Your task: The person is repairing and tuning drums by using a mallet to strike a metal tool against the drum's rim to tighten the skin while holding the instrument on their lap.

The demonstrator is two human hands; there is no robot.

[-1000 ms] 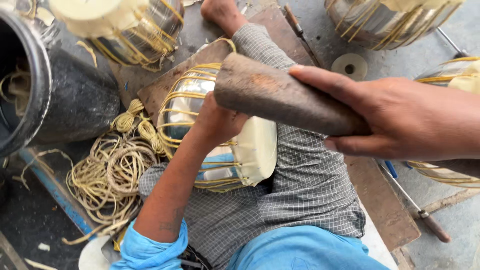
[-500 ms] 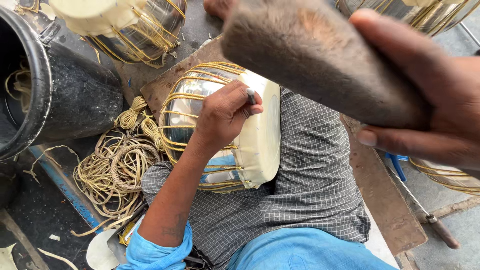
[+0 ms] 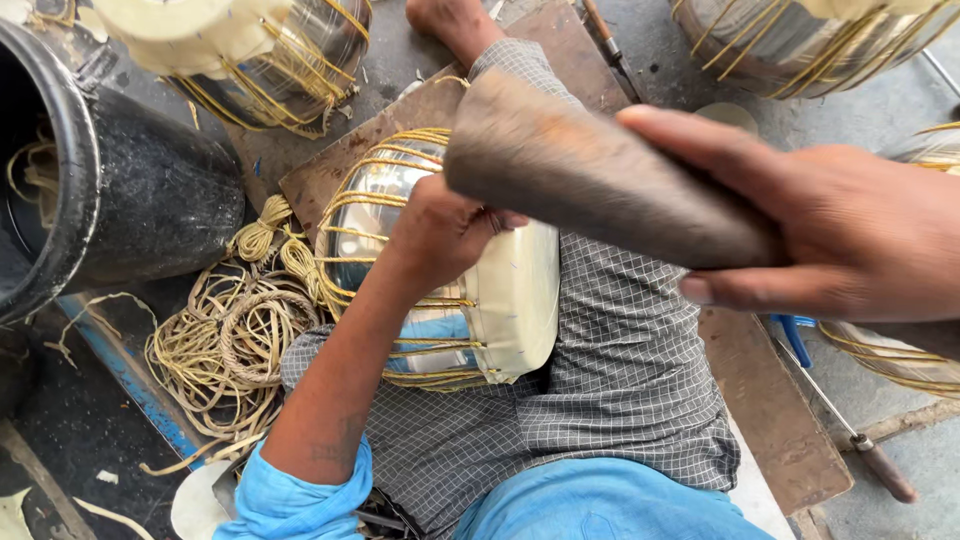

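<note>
Metal drum shell, strap-laced with a pale skin head, lying on the lap under the left hand, closed fingers pressing something small against it; judged rigid, slippery, best gripped by the lacing; wooden mallet clasped in the right hand above.

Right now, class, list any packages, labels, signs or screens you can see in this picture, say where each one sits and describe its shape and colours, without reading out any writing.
None in view: no package, label, sign or screen shows anywhere.
The things present are unmarked: a shiny metal drum laced with yellow cord, a wooden mallet, coils of cord and a black tub.
</note>
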